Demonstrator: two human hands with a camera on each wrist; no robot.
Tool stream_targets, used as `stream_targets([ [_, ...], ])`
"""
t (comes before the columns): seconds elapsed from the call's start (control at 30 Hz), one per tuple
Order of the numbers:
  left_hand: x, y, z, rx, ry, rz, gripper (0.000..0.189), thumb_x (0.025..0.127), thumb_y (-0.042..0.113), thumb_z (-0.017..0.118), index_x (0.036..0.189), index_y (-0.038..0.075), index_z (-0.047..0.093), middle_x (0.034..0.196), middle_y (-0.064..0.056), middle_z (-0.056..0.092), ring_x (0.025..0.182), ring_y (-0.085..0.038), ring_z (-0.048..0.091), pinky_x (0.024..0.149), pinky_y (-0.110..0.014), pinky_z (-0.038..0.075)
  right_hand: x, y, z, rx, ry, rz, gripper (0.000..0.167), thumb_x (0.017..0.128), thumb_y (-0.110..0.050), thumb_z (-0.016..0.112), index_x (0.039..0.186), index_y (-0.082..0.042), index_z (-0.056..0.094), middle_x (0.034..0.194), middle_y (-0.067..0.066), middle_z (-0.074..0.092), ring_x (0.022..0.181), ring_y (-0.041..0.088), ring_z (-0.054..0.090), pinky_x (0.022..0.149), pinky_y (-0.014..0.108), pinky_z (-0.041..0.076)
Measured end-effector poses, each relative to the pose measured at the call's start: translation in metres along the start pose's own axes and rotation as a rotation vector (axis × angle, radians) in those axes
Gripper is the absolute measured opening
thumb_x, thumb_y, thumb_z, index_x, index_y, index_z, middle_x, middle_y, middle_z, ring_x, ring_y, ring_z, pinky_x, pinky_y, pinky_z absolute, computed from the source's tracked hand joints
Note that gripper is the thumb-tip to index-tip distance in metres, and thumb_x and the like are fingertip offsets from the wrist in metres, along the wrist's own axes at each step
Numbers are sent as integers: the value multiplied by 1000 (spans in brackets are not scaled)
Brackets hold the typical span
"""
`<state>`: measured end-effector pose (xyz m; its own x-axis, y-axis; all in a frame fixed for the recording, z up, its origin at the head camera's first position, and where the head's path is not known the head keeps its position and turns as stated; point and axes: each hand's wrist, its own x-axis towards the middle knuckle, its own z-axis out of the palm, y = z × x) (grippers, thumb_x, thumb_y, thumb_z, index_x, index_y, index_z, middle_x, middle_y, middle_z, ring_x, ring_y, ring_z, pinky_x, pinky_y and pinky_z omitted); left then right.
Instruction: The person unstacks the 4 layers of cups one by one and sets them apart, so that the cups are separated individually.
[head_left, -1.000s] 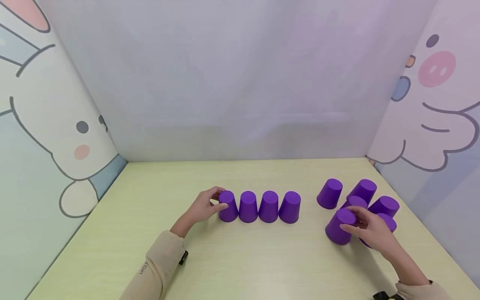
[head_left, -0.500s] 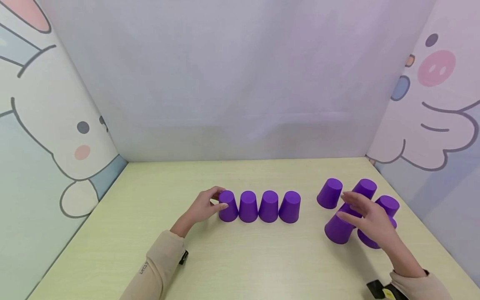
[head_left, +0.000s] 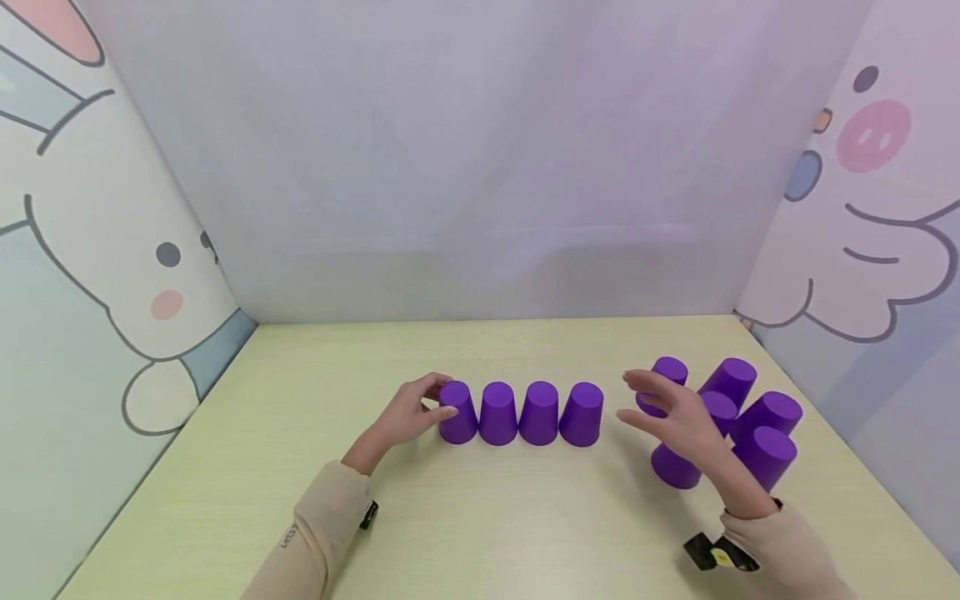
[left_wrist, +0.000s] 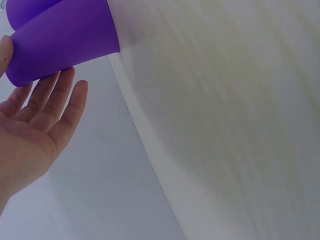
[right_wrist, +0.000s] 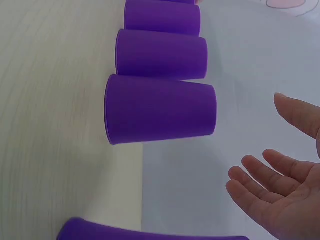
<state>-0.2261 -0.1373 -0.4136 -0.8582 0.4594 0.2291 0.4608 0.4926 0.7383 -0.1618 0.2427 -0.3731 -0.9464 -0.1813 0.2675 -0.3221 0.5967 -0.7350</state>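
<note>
Upside-down purple cups stand in a side-by-side row across the middle of the table. At the row's left end my left hand (head_left: 408, 410) holds the leftmost cup (head_left: 458, 413), thumb in front and fingers behind. The left wrist view shows the thumb and fingertips against opposite sides of that purple cup (left_wrist: 65, 40). My right hand (head_left: 678, 421) is in the air to the right of the row's rightmost cup (head_left: 581, 415), thumb and fingers spread with nothing between them. It partly covers a back cup (head_left: 670, 369) and a front cup (head_left: 677, 468) of the group behind it.
Several more upside-down purple cups stand loosely grouped at the table's right, among them a front right cup (head_left: 767, 454) and a far cup (head_left: 731, 379). A grey backdrop (head_left: 480, 167) closes off the table (head_left: 480, 517) behind, with cartoon-printed panels (head_left: 847, 250) at the sides.
My right hand has let go of the front cup in the right group, lifted, and moved left toward the row. My left hand stays on the leftmost cup.
</note>
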Motion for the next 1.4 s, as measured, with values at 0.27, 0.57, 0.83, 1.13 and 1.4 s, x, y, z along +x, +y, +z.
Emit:
stream_targets([
  [0.27,1,1,0,2,5,18,38,85,16,65,117,0,52,102,-10,62,91,-24,59,69,-27,49,17,6,27,5,1,-33,58,77,-21,74,124,3,50,120,21,54,108,35,52,87,43,44],
  [0.57,1,0,0,4,0,9,38,85,16,65,117,0,52,102,-9,62,92,-23,59,69,-26,49,27,9,48,-25,19,43,58,73,-21,77,120,3,54,114,20,58,101,34,55,83,43,46],
  [0.83,1,-1,1,-3,-5,11,38,85,17,65,117,0,52,102,-9,62,92,-23,59,69,-28,49,28,9,50,-26,53,98,48,75,-21,75,115,1,59,107,18,61,96,31,58,82,42,47],
  [1.13,1,1,0,0,-8,-1,39,85,17,65,117,0,52,102,-9,62,92,-24,59,69,-27,49,26,4,37,-101,106,87,46,77,-16,74,114,6,57,106,22,60,95,35,58,80,42,48],
  [1.4,1,0,0,-2,-4,-3,38,85,17,65,117,1,52,102,-9,62,92,-23,59,69,-27,48,25,5,24,-198,142,119,50,78,-19,72,115,10,54,102,26,60,88,35,56,75,45,46],
])
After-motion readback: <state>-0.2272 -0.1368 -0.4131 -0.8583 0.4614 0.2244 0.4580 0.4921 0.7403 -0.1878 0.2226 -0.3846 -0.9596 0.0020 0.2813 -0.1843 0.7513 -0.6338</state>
